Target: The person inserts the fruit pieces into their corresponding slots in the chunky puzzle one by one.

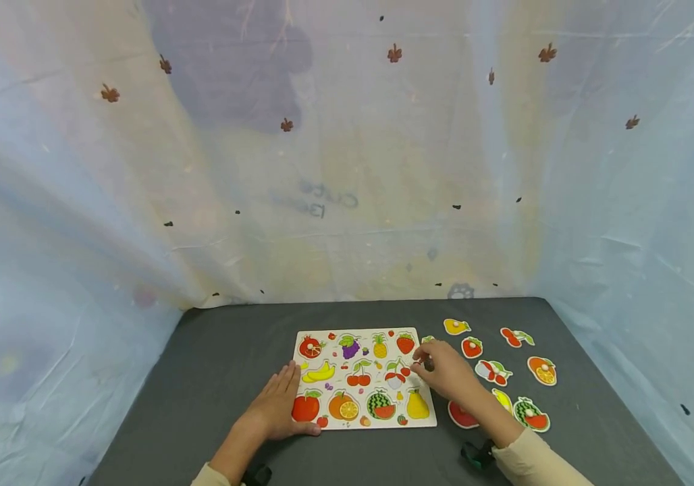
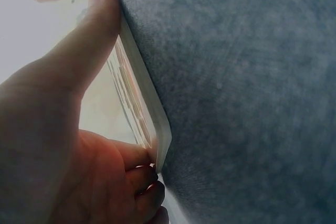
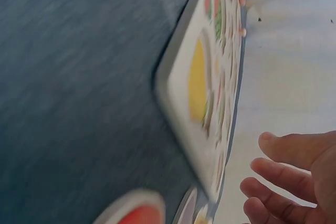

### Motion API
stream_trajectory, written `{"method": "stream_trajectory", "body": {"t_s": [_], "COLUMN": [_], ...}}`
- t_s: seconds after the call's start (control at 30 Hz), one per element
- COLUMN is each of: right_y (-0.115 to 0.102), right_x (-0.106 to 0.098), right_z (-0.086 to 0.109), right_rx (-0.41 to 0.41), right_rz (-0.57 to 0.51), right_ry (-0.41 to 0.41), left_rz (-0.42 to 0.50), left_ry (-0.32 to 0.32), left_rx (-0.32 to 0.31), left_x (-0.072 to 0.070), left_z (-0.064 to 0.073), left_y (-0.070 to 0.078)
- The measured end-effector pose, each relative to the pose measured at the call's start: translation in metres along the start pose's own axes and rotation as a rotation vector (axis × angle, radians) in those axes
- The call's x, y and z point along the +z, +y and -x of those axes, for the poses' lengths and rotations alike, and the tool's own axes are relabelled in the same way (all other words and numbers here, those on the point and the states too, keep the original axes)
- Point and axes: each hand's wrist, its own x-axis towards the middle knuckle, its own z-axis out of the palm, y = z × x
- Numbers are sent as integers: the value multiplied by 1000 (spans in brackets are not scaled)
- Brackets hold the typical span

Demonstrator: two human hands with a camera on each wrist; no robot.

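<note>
A white fruit puzzle board (image 1: 347,378) lies on the dark table, printed with rows of fruit pictures. My left hand (image 1: 279,403) rests at its left edge, fingers straight along the side and thumb (image 2: 102,14) against the front edge. Over the board's right edge, my right hand (image 1: 451,376) hovers near the strawberry and red-and-white fruit pictures. Its thumb (image 3: 289,145) and fingers are bent but spread apart, and no piece shows between them in the right wrist view. Just behind that hand, a small piece (image 1: 428,339) is partly hidden.
Right of the board lie loose pieces: a pear (image 1: 456,327), strawberry (image 1: 471,347), cherries (image 1: 512,337), orange (image 1: 542,370), red-and-white fruit (image 1: 490,371), watermelon (image 1: 531,414), a yellow piece (image 1: 503,400) and a red piece (image 1: 461,416). A patterned curtain (image 1: 347,202) surrounds the table (image 1: 219,378).
</note>
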Motion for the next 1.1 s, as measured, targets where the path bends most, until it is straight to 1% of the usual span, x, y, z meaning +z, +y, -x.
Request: {"method": "stream_trajectory", "body": {"t_s": [0.03, 0.2, 0.3, 0.53, 0.67, 0.7, 0.77, 0.87, 0.97, 1.1], "right_y": [4, 23, 33, 43, 47, 49, 51, 54, 56, 57], "right_x": [-1, -8, -12, -17, -16, -16, -15, -13, -12, -9], "right_z": [2, 10, 14, 22, 25, 25, 27, 29, 30, 30], "right_rx": [9, 68, 94, 128, 161, 165, 171, 183, 188, 191], "right_rz": [2, 1, 2, -2, -7, -9, -8, -8, -5, 0], "right_ry": [-1, 26, 37, 37, 31, 30, 29, 25, 20, 18], "left_rz": [-11, -34, -50, -23, -18, -27, -35, -70, -86, -55], "left_ry": [-3, -16, -22, -31, -33, -41, -37, -39, -38, -37], "left_rx": [-2, -30, -47, -34, -32, -39, -42, -50, -48, -44], "left_x": [1, -9, -13, -8, -10, -10, -13, -14, -14, -12], "left_z": [0, 6, 8, 5, 5, 5, 7, 8, 7, 5], "left_y": [0, 12, 16, 10, 11, 12, 15, 16, 15, 12]}}
